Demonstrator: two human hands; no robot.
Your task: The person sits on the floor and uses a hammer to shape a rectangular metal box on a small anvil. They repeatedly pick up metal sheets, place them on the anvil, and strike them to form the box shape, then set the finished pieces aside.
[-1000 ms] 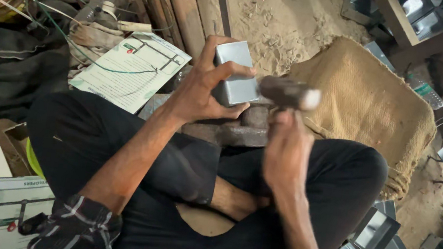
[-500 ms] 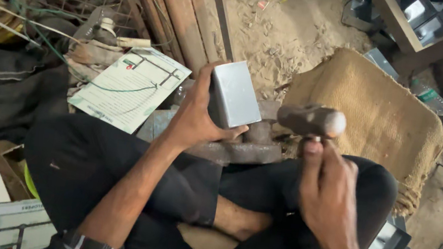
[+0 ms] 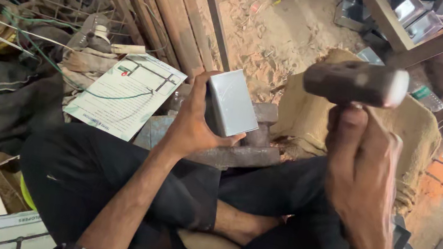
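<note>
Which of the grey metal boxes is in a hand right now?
The grey metal box gripped by the left hand over the iron block; the others lie on the ground.

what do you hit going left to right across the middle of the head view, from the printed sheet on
printed paper sheet → left hand → grey metal box in its grip → burlap sack → hammer head over the right hand

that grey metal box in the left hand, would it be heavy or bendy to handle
The metal box looks like thin folded sheet, so probably light for its size. The left hand holds it alone. Its flat, shiny faces may be slippery, and thin walls could dent under the hammer.
</note>
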